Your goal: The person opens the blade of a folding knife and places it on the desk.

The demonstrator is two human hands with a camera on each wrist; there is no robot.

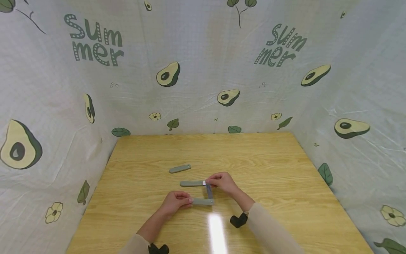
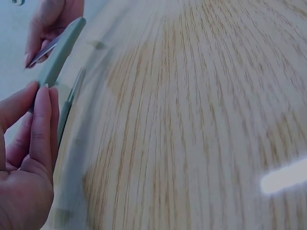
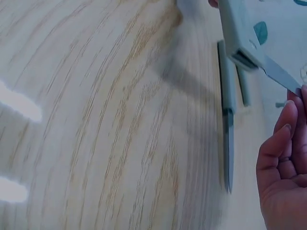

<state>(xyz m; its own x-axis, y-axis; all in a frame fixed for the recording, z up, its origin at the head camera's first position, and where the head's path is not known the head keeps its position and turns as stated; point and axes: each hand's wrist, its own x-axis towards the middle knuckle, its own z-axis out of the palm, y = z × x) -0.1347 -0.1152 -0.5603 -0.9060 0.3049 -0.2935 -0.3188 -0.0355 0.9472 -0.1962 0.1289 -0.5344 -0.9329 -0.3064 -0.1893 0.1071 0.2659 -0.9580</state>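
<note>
Gripping a grey folding knife [image 1: 203, 201] low over the desk [image 1: 269, 165], the left hand [image 1: 175, 201] pinches its handle while the right hand [image 1: 222, 181] pinches the half-open blade [image 1: 209, 191]; two more knives [image 1: 179, 168] lie beyond. Left wrist: fingers [image 2: 42, 120] curl round the handle. Right wrist: the blade [image 3: 280, 74] meets the fingertips. Judged mid-way through opening or closing; next comes a careful swing of the blade.

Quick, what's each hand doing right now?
Left hand: pinching the grey handle of a folding knife.
Right hand: pinching that knife's blade, swung partly out.
</note>
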